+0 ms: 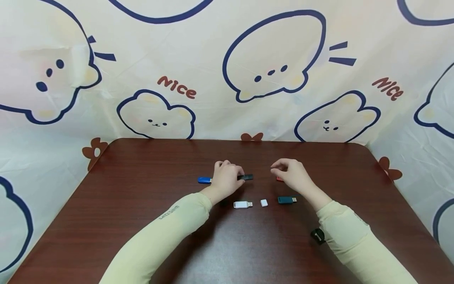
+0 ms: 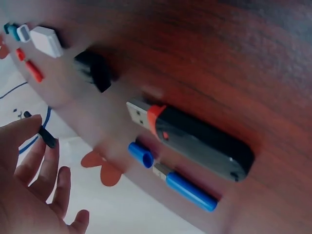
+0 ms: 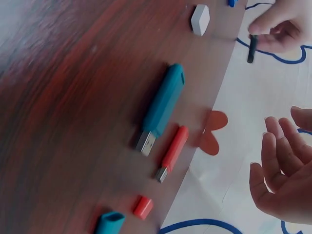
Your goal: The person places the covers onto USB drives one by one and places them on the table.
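Note:
My left hand (image 1: 227,177) pinches a slim black USB stick (image 1: 246,177) between thumb and fingers; they cover part of it. Beside that hand, a blue USB stick (image 1: 204,180) lies with its blue cap (image 2: 141,154) off. A black USB stick with an orange collar (image 2: 200,141) lies nearer, its metal plug bare, with a black cap (image 2: 92,70) beyond. My right hand (image 1: 292,173) holds nothing, its fingers loosely bent above a red USB stick (image 3: 174,152). The red cap (image 3: 143,207) lies apart from it. Closer in is a teal USB stick (image 1: 285,200), plug exposed.
A white USB stick (image 1: 242,204) and its small white cap (image 1: 264,202) lie in the front row. A teal cap (image 3: 110,223) shows at the right wrist view's lower edge. The brown table (image 1: 142,205) ends at a patterned curtain (image 1: 213,118).

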Available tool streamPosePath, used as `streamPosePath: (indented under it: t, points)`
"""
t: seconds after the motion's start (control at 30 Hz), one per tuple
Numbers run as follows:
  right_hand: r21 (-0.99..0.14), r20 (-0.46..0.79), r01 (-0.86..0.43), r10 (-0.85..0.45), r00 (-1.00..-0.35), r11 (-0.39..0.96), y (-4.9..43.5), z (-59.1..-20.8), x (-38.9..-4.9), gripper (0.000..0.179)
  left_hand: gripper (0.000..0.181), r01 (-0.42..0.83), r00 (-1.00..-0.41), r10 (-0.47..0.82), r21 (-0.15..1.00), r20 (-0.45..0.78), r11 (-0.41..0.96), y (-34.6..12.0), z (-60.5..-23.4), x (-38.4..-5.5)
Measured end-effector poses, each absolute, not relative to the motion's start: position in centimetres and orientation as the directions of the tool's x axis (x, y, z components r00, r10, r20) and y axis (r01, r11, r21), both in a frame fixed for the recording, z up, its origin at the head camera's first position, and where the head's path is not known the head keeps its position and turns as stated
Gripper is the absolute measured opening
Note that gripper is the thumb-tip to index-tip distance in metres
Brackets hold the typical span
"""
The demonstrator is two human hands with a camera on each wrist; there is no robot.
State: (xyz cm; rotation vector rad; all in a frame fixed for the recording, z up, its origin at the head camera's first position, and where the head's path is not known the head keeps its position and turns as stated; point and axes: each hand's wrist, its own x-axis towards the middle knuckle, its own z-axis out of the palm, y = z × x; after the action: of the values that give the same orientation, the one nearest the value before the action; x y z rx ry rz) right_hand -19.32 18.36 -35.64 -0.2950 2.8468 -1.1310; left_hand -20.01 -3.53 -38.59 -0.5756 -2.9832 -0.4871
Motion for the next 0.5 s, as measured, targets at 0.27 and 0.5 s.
streamPosePath:
  t: [0.27,0.5]
  points:
    - [-0.671,0.003,-0.132,-0.176,-0.984,0.729,19.2,-36.0,-19.0,0.022,0.01,0.362,-0.931,0.363,0.251,0.044,0.898,-2.3,-39.4,-20.7]
    - [-0.675,0.007,-0.132,-0.173,-0.985,0.726,19.1,-35.9,-19.0,0.022,0.01,0.318,-0.944,0.33,0.242,-0.011,0.917,-2.2,-40.1,-21.5]
